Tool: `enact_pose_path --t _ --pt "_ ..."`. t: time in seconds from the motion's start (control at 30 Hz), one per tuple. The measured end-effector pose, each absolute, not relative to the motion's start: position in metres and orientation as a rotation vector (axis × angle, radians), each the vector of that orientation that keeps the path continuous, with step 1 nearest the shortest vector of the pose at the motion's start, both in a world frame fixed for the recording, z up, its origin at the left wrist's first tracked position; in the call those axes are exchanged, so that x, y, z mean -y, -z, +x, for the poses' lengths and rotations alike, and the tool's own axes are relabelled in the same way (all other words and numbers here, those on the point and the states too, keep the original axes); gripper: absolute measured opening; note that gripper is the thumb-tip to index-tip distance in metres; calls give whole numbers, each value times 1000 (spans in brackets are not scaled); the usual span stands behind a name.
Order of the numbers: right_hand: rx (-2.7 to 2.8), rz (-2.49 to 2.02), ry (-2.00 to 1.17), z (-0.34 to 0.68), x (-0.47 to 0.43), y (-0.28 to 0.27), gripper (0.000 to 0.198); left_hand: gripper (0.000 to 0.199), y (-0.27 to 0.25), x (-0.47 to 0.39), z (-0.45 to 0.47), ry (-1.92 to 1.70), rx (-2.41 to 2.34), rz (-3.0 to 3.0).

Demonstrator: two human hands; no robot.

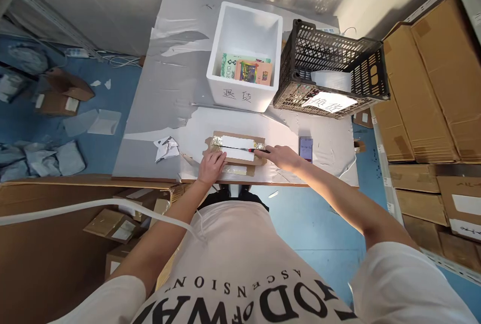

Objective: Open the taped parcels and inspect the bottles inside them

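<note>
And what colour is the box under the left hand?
The box is brown and white, best in the head view.

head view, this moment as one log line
left hand: on cardboard box | right hand: holding red-and-black tool over box | phone: on table

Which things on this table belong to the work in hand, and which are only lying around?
Seemingly in use:
- cardboard package, under the left hand
- red-and-black tool, held in the right hand

Seemingly just lying about:
- phone
- crumpled paper
- white foam box
- black crate
</note>
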State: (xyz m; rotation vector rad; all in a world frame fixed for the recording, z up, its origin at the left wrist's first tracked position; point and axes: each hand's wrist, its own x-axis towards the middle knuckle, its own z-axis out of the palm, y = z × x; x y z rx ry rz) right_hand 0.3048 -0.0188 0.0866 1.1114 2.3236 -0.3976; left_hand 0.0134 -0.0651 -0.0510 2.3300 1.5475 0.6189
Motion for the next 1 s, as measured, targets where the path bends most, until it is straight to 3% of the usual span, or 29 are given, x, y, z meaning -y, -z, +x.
enact_pose_path --t 0.43,0.6,0.77,1.0 --pt "-2363 1377 511 395 61 -109 73 34 52 65 21 -642 -1565 2273" --pt "-2132 2155 493 385 82 -29 58 35 46 64 18 -690 -1531 2265" --pt "-1782 2436 584 344 88 65 53 36 41 63 15 -752 -1496 2272" --pt "-1976 2736 879 329 96 84 54 50 40 63 -3 -797 -1513 2133"
